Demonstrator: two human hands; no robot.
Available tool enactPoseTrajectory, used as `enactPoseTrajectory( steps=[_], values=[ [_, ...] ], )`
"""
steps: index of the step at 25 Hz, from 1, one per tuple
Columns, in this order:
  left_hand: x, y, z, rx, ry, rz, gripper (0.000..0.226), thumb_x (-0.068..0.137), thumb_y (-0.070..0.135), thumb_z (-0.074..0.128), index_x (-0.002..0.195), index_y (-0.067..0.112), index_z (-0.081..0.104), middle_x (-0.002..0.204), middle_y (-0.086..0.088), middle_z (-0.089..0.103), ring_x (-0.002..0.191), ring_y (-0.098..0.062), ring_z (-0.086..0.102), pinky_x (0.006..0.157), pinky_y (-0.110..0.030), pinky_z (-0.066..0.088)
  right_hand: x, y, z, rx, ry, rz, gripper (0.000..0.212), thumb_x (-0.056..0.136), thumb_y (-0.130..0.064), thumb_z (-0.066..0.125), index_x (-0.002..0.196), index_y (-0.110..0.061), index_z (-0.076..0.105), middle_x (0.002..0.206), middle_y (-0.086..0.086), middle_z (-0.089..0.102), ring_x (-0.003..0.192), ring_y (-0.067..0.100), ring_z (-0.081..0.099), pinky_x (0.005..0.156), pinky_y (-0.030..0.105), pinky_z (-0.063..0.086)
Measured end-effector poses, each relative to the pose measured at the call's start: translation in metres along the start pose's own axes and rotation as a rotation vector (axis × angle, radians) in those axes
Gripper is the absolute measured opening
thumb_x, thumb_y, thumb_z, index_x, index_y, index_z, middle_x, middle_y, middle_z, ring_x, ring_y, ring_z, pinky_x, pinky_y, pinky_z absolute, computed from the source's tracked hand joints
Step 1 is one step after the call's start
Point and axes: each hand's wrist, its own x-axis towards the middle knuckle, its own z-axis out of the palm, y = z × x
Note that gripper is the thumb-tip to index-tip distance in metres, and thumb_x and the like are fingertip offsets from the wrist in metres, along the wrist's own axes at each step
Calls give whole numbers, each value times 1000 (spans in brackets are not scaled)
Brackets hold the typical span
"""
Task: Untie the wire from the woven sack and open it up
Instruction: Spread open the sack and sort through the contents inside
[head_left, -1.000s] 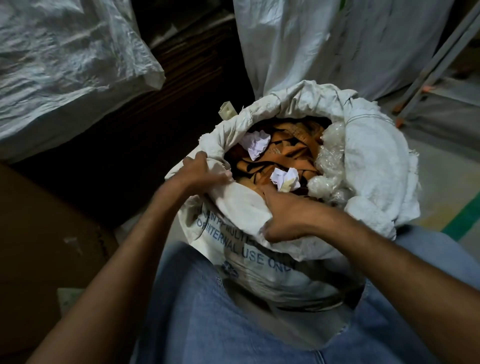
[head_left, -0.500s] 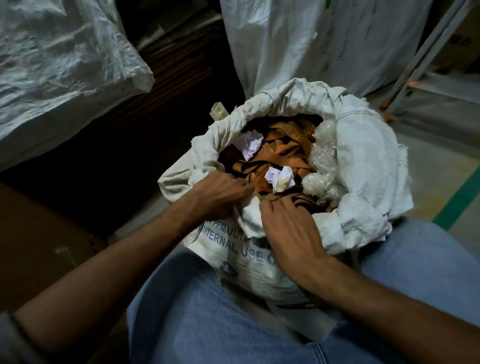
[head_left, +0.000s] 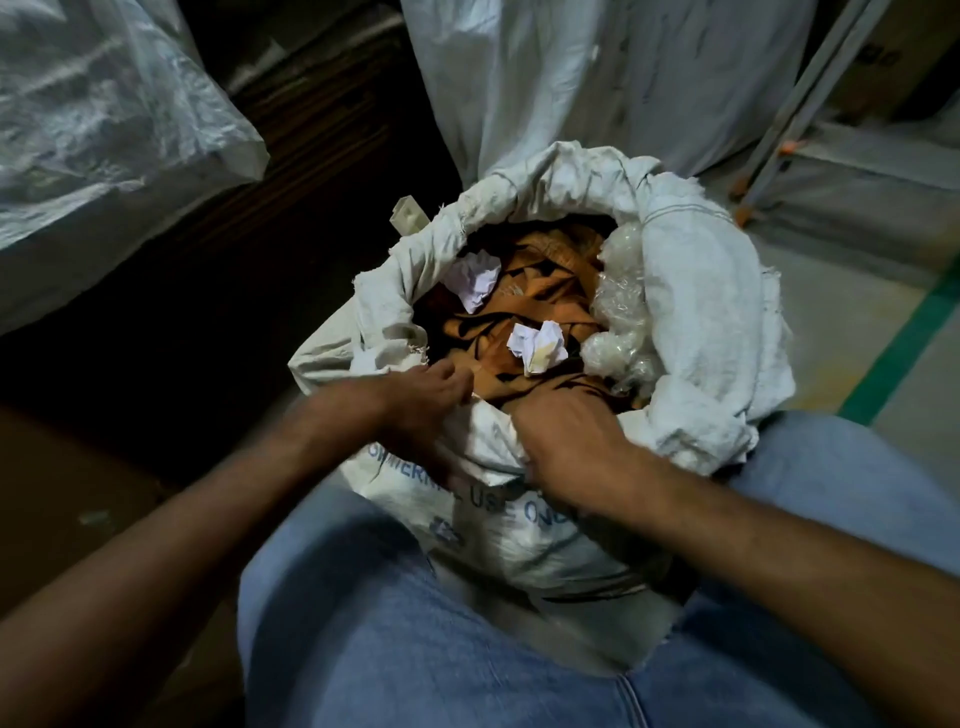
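Our left grip (head_left: 421, 400) curls its fingers over the near-left edge of the sack (head_left: 701, 312) and holds the weave, though it is blurred. Our right grip (head_left: 566, 441), just beside it, has its fingers closed on a bunch of the near rim. The sack stands between our legs in blue jeans (head_left: 415, 649), with its mouth open and its rim rolled outward.

Inside, from the left, we see a ball of crumpled paper (head_left: 475, 280). Orange cloth (head_left: 540, 304) with black marks fills the middle, and a second paper ball (head_left: 537, 345) lies on it. Clear plastic wrap (head_left: 618, 291) sits against the right wall.

A second ago our left grip sat further out on the left rim and the near edge lay as a broad fold. Now that edge is bunched between the two grips.

Blue print runs across the sack's near wall. We can read only "USE"; the rest is smeared. A green stripe (head_left: 904, 343) crosses the floor (head_left: 841, 291) at far right.
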Motion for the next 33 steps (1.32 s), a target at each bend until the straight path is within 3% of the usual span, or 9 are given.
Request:
enactPoseTrajectory(
  steps=[4,8,12,15,18,20,24,28,33],
  values=[
    [10,22,-23,288,114,166,73,78,61,77,139,33,47,126,9,57,100,-14,59,64,-24,36,-28,0,20,-59,82,18,44,78,-10,77,116,-12,53,110,9,64,105,29,57,72,35,42],
    [10,45,-5,423,137,184,63,90,61,64,138,22,48,90,7,55,64,-11,43,53,-24,25,-35,31,-5,205,1,78,43,89,-56,69,103,-16,60,100,0,63,93,18,56,71,34,45],
    [4,60,3,411,175,110,80,88,48,66,156,31,30,120,-4,60,79,-22,53,62,-34,40,-53,70,-26,43,388,287,46,96,-61,49,102,-18,65,107,3,61,103,22,51,83,42,47],
    [11,72,-39,137,-78,125,71,84,46,70,149,37,43,133,4,54,107,-19,56,82,-34,49,-56,106,-35,1,317,453,43,94,-45,64,123,-13,63,132,12,52,122,33,44,90,45,45],
    [29,116,-68,-368,-65,190,36,93,56,63,118,30,66,115,9,62,105,-14,59,88,-36,48,-52,132,-38,211,274,578,64,87,-50,74,133,-11,54,137,13,44,127,34,43,94,45,48],
    [45,147,-63,-490,14,179,55,88,72,60,97,18,63,92,5,61,86,-16,58,79,-37,45,-48,146,-42,336,272,677,86,79,-55,80,141,-9,43,142,16,40,129,35,45,96,45,47],
    [71,181,-36,-465,154,43,86,73,84,65,129,19,57,129,-2,67,107,-24,65,92,-39,53,-31,188,-36,780,207,865,90,77,-14,86,149,-8,32,141,15,49,125,35,55,85,37,51],
    [84,218,-24,-341,494,-72,66,90,49,66,140,11,44,116,-10,69,102,-31,67,75,-33,44,-23,218,-6,1433,235,1002,63,77,6,78,135,-3,55,118,13,68,103,32,69,86,44,60],
    [97,257,-8,-125,539,-141,59,94,10,54,149,0,36,109,-13,67,89,-36,70,65,-41,48,-14,176,-33,748,577,808,60,96,-21,54,151,-15,33,150,13,46,136,37,43,105,45,42]
  ],
)
